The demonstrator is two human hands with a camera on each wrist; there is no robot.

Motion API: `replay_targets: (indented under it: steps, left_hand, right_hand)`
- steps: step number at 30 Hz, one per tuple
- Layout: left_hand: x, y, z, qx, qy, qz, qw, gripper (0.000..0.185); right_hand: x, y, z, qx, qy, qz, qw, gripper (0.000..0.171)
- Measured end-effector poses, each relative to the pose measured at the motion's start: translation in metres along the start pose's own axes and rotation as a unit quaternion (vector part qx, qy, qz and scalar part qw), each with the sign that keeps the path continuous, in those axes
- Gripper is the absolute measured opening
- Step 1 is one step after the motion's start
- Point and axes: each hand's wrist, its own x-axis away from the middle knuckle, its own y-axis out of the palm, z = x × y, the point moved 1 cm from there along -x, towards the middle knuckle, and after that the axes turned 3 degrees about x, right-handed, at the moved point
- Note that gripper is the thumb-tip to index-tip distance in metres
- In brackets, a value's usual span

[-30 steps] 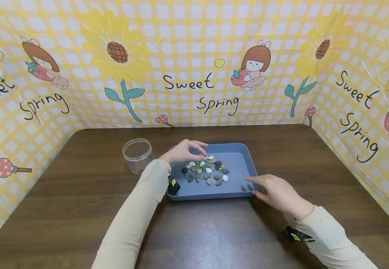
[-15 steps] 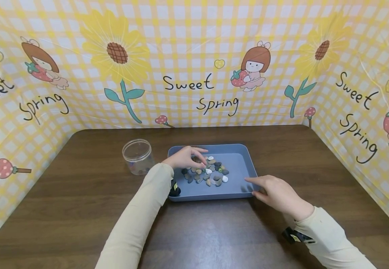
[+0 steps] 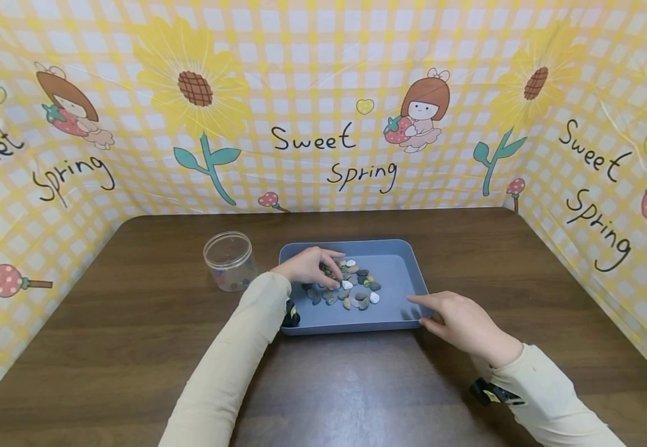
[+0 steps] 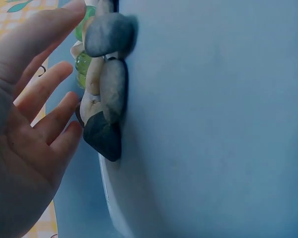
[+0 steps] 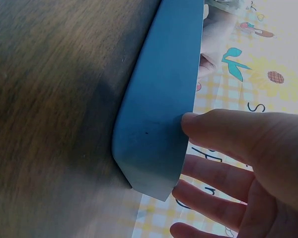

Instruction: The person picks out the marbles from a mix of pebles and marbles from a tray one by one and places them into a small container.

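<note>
Grey, white and green pebbles lie heaped in the blue tray mid-bench. Since a second ago the left hand has dropped onto the pile's left edge, grip relaxed, fingers against stones, nothing pinched yet. The right hand still steadies the tray's near right corner, fingers straight.

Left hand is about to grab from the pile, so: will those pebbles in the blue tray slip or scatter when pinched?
The pebbles look smooth and rounded, so probably slippery. They lie loosely heaped, so neighbours will likely shift. The left hand is at the pile; the right hand touches the tray, which may steady it.
</note>
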Motion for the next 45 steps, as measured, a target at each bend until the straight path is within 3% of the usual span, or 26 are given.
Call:
replay_targets:
  steps: [13,21,27,37,45]
  left_hand:
    - [0.000,0.001,0.001,-0.016,0.000,-0.005,0.9999,0.013]
    - [0.000,-0.002,-0.003,0.021,0.018,0.015,0.9995,0.013]
    - [0.002,-0.007,-0.001,0.043,0.013,0.028,0.9986,0.012]
    - [0.005,-0.016,0.005,0.036,0.035,0.049,0.9975,0.015]
    - [0.008,-0.020,0.007,0.036,0.043,0.063,0.9965,0.018]
  right_hand:
    - [0.000,0.000,0.000,0.000,0.000,0.000,1.000,0.040]
    - [-0.001,0.000,0.000,-0.001,0.000,-0.003,1.000,0.040]
    - [-0.001,-0.001,0.000,0.003,-0.001,0.002,1.000,0.041]
    - [0.000,-0.001,0.001,0.005,-0.023,0.034,0.999,0.044]
    - [0.000,-0.001,0.000,0.007,-0.003,0.006,1.000,0.043]
